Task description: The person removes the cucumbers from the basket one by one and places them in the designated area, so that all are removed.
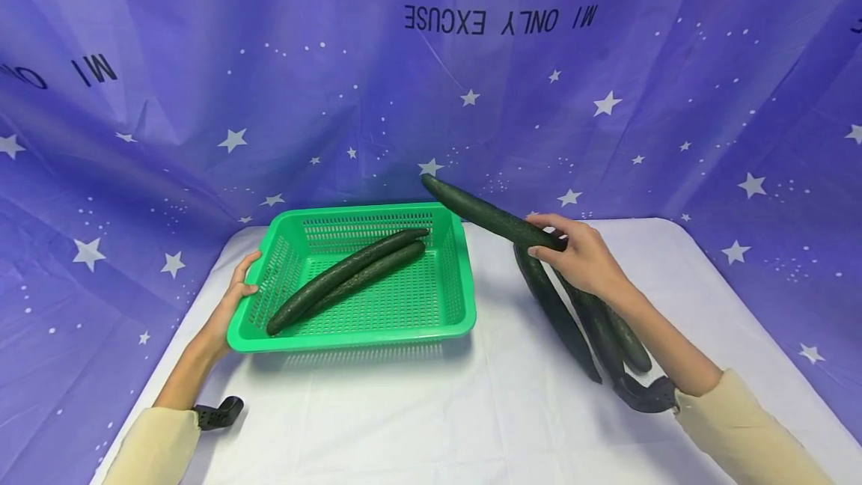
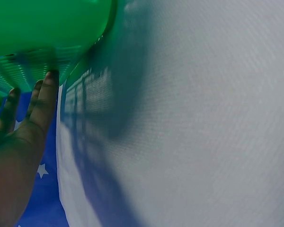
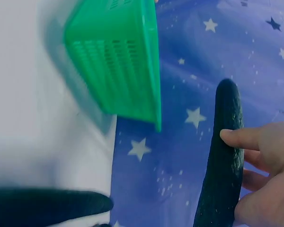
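Observation:
My right hand pinches one end of a dark green cucumber, between thumb and fingers in the right wrist view. The cucumber is raised and slants up to the left, its far tip near the basket's back right corner. The green plastic basket has my left hand at its left side, thumb over the rim and fingers against the outer wall. Inside it, a long cucumber and a second cucumber lie side by side diagonally. Below my right hand are three more cucumbers, including the leftmost cucumber.
A white cloth covers the table. Behind and beside it hangs a purple-blue curtain with stars and lettering. A black wrist mount is on the left arm, another mount on the right.

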Demonstrator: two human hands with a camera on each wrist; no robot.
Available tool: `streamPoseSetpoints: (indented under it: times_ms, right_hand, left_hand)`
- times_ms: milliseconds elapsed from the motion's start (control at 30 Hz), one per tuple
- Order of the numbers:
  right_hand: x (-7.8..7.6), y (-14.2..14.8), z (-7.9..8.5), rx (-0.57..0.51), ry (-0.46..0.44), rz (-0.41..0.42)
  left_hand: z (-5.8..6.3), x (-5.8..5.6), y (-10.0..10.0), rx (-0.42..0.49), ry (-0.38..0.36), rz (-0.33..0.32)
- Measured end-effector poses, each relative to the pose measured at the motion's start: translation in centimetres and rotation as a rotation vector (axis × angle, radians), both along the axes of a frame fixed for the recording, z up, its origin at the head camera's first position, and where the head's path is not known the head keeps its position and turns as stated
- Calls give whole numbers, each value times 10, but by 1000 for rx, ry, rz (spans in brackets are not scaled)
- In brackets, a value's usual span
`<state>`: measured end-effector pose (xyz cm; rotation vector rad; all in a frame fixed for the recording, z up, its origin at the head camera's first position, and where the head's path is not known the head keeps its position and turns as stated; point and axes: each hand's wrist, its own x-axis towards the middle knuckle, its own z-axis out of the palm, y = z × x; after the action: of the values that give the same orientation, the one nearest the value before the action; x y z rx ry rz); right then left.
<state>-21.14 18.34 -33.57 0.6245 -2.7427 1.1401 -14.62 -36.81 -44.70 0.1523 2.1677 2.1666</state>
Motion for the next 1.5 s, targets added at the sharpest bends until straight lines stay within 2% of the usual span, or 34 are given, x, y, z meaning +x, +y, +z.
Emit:
streamPoseSetpoints:
  times_ms: [233, 633, 933, 1167, 1367, 1500]
  right_hand:
    - [7, 40, -15, 22, -4, -113]
    - [21, 101, -54, 18, -50, -282]
    - [17, 137, -88, 50, -96, -373]
    - [13, 152, -106, 22, -182, -427]
    - [10, 153, -114, 4, -242, -465]
    - [8, 153, -120, 18, -271, -459]
  left_hand:
    - [1, 0, 1, 5, 6, -2]
    - [-1, 0, 0, -3, 7, -8]
    - [-1, -1, 0, 1, 7, -6]
    - [-1, 0, -1, -42, 4, 9]
    - [-1, -1, -1, -16, 12, 2]
    - [-1, -1, -1, -17, 12, -1]
